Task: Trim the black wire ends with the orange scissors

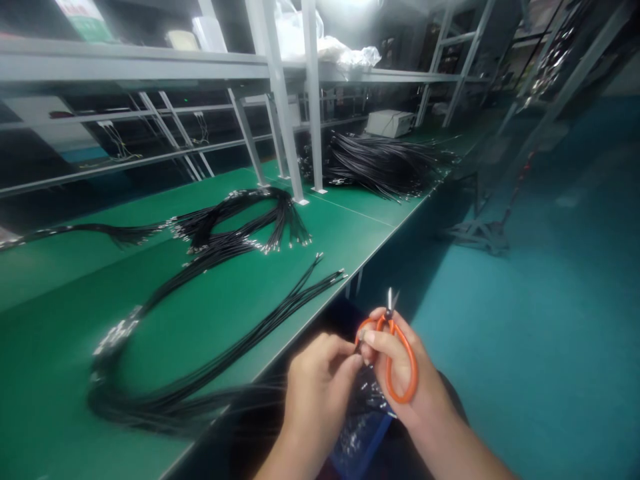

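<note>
Orange scissors (389,325) sit off the green surface's (60,300) near edge. Long axis approx upright, blades pointing up & away. R hand (406,381) fingers closed thru the handle loop. L hand (315,387) fingers pinched on a small dark piece (358,347) – touching R thumb. Black wires (175,393) lie left.

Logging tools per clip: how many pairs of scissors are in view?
1: orange-handled scissors in the right hand, blades up, beside the green bench. More could be hidden among the wire bundles.
</note>
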A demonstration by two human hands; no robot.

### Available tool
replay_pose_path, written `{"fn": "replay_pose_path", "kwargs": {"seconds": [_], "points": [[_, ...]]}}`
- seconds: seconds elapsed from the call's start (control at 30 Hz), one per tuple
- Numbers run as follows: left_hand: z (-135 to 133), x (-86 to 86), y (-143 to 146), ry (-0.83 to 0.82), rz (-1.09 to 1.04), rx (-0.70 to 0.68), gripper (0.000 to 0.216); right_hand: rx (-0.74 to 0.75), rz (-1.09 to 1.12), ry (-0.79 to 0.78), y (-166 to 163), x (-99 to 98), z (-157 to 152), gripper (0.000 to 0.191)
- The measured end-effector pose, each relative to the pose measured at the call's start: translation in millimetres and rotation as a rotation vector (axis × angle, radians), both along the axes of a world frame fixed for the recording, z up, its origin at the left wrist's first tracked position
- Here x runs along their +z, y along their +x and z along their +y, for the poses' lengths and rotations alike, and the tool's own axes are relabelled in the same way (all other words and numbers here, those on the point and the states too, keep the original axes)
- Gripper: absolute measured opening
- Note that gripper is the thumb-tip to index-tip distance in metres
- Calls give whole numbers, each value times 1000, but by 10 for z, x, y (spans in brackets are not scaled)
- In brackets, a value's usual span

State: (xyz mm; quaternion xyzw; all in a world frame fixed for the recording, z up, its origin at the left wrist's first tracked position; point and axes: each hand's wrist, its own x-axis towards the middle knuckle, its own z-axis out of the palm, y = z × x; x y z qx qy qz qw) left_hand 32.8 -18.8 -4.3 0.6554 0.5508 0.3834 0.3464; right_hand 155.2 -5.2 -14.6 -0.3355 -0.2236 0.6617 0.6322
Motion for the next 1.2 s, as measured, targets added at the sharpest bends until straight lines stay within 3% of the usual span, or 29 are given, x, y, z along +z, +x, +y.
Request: {"fn": "replay_pose_path", "kwargs": {"seconds": [0.1, 0.2, 0.53, 0.73, 0.97, 1.2], "points": [[53, -30, -48, -186, -306, -60, 7, 22, 92, -61, -30, -15, -6, 20], [81, -71, -73, -244, -515, -102, 12, 21, 146, -100, -83, -17, -30, 18], [85, -21, -26, -163, -551, 36, 17, 14, 74, -84, -245, 43, -131, 25], [160, -2, -105, -238, -772, -144, 10, 107, 170, -26, -200, -14, -87, 18], [142, 5, -85, -328, -887, -99, 7, 93, 197, -85, -184, -23, -54, 17], [175, -34, -79, -254, -824, -96, 15, 80, 251, -111, -184, -25, -29, 17]]}}
